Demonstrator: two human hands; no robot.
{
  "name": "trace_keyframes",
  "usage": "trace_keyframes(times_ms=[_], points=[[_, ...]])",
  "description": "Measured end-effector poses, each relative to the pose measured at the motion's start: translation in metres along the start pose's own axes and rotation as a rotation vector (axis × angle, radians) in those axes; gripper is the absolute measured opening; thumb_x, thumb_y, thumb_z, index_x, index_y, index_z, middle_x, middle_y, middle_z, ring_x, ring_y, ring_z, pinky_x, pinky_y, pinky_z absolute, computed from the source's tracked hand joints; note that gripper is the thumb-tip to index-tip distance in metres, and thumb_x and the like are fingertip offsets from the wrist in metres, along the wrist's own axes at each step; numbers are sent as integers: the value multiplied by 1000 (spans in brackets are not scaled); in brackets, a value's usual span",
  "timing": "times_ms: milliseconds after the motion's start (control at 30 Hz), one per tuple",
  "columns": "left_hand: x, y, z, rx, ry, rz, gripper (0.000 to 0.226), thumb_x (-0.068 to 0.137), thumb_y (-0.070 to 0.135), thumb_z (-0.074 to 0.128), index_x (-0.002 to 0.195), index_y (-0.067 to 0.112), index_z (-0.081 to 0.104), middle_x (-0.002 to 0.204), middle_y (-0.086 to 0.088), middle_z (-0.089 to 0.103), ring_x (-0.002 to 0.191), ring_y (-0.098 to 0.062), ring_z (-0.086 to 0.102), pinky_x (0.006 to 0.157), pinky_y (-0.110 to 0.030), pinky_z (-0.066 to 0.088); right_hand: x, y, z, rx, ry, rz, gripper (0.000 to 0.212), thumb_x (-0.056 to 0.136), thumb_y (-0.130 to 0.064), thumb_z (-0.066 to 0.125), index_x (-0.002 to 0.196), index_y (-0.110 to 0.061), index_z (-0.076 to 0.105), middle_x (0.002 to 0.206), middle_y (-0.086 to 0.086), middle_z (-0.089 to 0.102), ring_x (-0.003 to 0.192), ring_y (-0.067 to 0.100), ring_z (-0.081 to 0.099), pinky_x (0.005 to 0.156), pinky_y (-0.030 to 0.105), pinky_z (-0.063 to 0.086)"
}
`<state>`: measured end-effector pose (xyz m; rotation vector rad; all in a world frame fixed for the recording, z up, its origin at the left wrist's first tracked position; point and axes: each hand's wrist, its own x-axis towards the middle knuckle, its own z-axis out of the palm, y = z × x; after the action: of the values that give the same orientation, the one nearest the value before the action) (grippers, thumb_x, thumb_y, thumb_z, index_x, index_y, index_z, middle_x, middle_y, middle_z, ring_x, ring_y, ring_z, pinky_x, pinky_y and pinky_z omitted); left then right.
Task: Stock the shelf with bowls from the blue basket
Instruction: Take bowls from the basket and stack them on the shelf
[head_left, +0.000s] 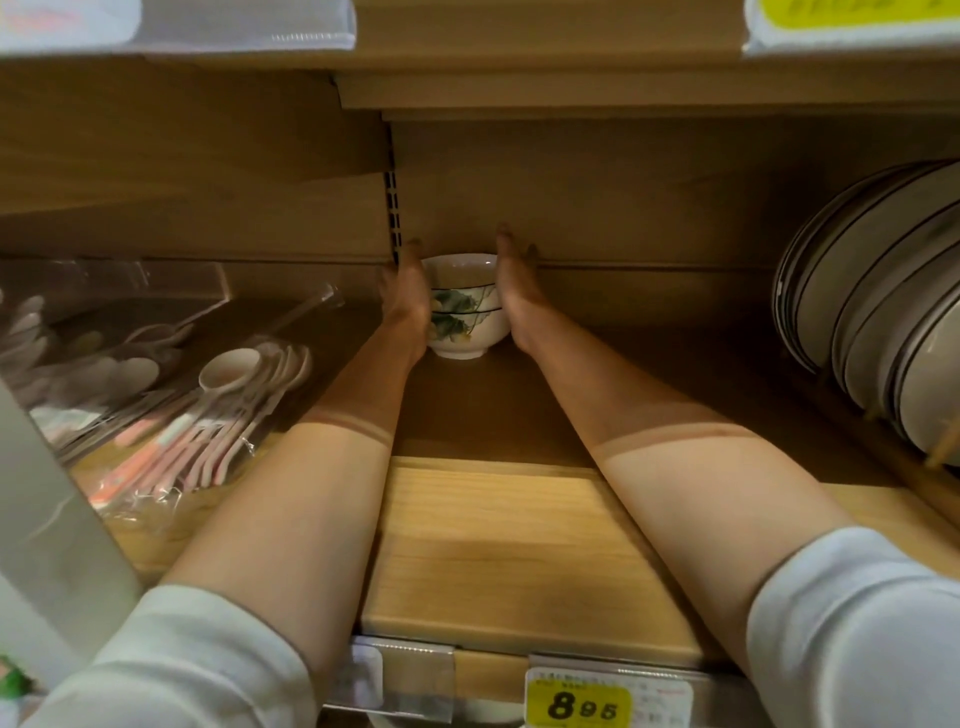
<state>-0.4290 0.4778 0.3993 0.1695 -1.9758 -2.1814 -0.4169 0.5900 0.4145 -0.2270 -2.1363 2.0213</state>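
A small stack of white bowls (465, 312) with a green leaf pattern and dark rim lines stands at the back of the wooden shelf (498, 551), close to the rear panel. My left hand (408, 296) lies flat against the stack's left side, fingers straight and pointing toward the back. My right hand (514, 291) presses the right side the same way. Both arms reach deep into the shelf. The blue basket is out of view.
Packs of pink-handled ladles and spoons (218, 415) lie on the shelf to the left. Upright white plates (878, 312) stand in a rack at the right. A yellow price tag (582, 706) hangs on the shelf's front edge. The upper shelf (519, 88) hangs low overhead.
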Motion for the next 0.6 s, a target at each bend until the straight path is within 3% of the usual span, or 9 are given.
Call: trace_keyframes(times_ms=[600], points=[[-13, 3, 0, -9, 60, 73, 61, 94, 48, 34, 147, 19, 31, 142, -13, 45, 125, -30, 49, 106, -49, 40, -10, 1, -3, -8, -17, -11, 73, 96, -58, 33, 154, -31, -2, 156, 11, 26, 138, 34, 33, 111, 48, 28]])
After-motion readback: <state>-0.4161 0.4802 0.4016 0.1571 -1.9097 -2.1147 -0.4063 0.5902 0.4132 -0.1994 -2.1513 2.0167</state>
